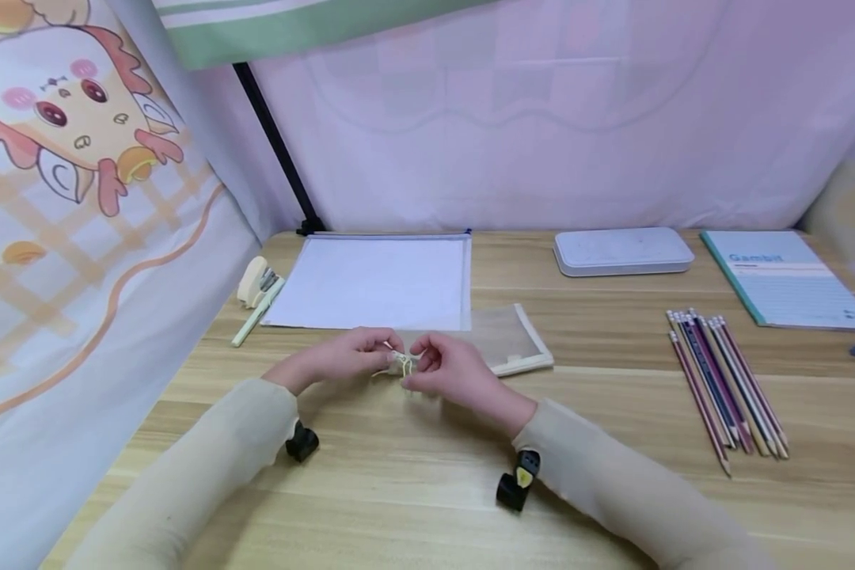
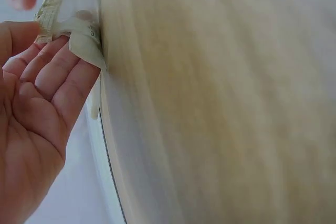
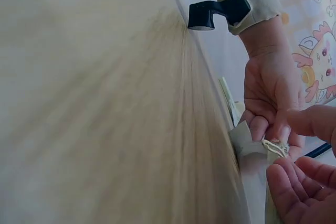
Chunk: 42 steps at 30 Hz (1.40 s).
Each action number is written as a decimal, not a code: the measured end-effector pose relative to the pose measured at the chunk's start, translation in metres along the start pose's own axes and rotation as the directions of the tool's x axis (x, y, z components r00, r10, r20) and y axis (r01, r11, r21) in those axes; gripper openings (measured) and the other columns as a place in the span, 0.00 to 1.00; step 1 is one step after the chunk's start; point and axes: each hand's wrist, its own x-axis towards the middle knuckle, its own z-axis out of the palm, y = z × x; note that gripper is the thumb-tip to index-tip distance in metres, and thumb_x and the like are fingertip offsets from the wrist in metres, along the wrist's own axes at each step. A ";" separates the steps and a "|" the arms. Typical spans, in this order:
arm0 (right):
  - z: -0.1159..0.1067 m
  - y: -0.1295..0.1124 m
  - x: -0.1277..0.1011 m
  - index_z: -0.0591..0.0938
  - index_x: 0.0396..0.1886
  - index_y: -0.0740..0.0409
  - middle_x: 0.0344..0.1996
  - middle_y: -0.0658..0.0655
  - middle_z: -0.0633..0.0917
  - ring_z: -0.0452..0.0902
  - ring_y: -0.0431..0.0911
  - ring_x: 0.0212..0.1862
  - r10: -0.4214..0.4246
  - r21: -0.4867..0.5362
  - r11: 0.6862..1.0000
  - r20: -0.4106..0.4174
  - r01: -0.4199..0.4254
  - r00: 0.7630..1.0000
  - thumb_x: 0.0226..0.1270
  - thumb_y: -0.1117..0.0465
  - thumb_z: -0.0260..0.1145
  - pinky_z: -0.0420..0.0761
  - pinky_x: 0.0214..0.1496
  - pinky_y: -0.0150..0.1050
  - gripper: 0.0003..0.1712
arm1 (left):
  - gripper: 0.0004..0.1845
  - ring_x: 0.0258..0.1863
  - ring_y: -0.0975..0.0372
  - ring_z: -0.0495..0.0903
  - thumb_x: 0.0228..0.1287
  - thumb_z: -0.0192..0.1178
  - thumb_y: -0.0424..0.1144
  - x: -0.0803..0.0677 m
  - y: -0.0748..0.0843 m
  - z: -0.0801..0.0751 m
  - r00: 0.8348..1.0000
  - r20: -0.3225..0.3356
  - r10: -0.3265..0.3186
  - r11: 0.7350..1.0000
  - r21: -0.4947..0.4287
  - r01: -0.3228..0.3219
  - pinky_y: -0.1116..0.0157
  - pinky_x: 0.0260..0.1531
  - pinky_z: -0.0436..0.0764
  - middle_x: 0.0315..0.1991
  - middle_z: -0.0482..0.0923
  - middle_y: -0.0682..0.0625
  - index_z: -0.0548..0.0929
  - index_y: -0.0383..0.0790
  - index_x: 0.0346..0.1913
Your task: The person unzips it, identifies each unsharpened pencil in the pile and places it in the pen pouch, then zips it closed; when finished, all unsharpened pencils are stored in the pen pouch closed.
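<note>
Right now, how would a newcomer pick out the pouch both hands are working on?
On the wooden desk, just in front of the white zip folder, lies a small translucent pouch with cream edging. Unlike the folder, both hands pinch its end.

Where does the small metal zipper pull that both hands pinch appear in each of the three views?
Head: the zipper pull sits at centre, between the left hand and the right hand.
Left wrist: not clearly visible; only the pouch's cloth tab shows, upper left.
Right wrist: lower right, between fingertips.
Shared landmark: the wooden table.
</note>
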 end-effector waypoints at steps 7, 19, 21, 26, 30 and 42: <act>0.006 0.002 0.014 0.75 0.27 0.56 0.20 0.49 0.73 0.67 0.40 0.24 -0.036 -0.211 0.977 -0.048 0.026 0.998 0.46 0.60 0.75 0.68 0.25 0.30 0.15 | 0.08 0.28 0.62 0.68 0.69 0.48 0.39 0.003 0.001 -0.001 1.000 0.012 -0.027 1.000 0.004 0.027 0.67 0.33 0.69 0.29 0.76 0.50 0.74 0.42 0.47; 0.002 0.002 0.022 0.75 0.19 0.57 0.17 0.49 0.74 0.69 0.40 0.21 0.039 -0.236 0.971 -0.015 -0.042 0.999 0.52 0.62 0.68 0.68 0.21 0.30 0.10 | 0.07 0.20 0.63 0.64 0.66 0.51 0.37 0.005 0.007 0.001 0.999 0.002 -0.043 0.998 0.045 0.043 0.68 0.24 0.66 0.24 0.72 0.51 0.75 0.42 0.44; 0.001 0.003 0.022 0.76 0.18 0.57 0.16 0.49 0.75 0.68 0.40 0.20 0.050 -0.225 0.973 -0.010 -0.051 0.999 0.51 0.64 0.66 0.68 0.21 0.29 0.08 | 0.07 0.22 0.62 0.65 0.65 0.51 0.36 0.006 0.008 0.002 0.999 -0.006 -0.043 0.997 0.062 0.043 0.67 0.26 0.67 0.25 0.73 0.51 0.76 0.42 0.43; -0.005 0.006 0.024 0.78 0.21 0.60 0.18 0.49 0.76 0.68 0.40 0.21 0.056 -0.190 0.981 0.040 -0.047 0.998 0.51 0.67 0.63 0.68 0.22 0.29 0.03 | 0.06 0.26 0.62 0.68 0.64 0.52 0.34 0.006 0.010 0.005 0.998 -0.032 -0.054 0.994 0.097 0.057 0.66 0.30 0.70 0.31 0.76 0.52 0.77 0.43 0.42; -0.014 0.008 0.025 0.80 0.26 0.61 0.22 0.49 0.77 0.69 0.39 0.25 0.103 -0.180 0.980 0.089 -0.086 0.991 0.53 0.66 0.64 0.68 0.25 0.28 0.02 | 0.06 0.28 0.62 0.71 0.61 0.52 0.32 0.007 0.013 0.007 0.997 -0.056 -0.051 0.993 0.100 0.057 0.66 0.31 0.70 0.34 0.79 0.51 0.76 0.43 0.39; -0.043 0.020 0.016 0.81 0.30 0.62 0.19 0.51 0.76 0.69 0.40 0.23 0.188 -0.052 0.982 0.184 -0.181 0.965 0.55 0.68 0.62 0.71 0.25 0.30 0.03 | 0.04 0.26 0.62 0.70 0.58 0.53 0.31 0.005 0.011 0.008 0.994 -0.094 -0.059 0.993 0.098 0.068 0.67 0.25 0.70 0.32 0.77 0.50 0.76 0.43 0.34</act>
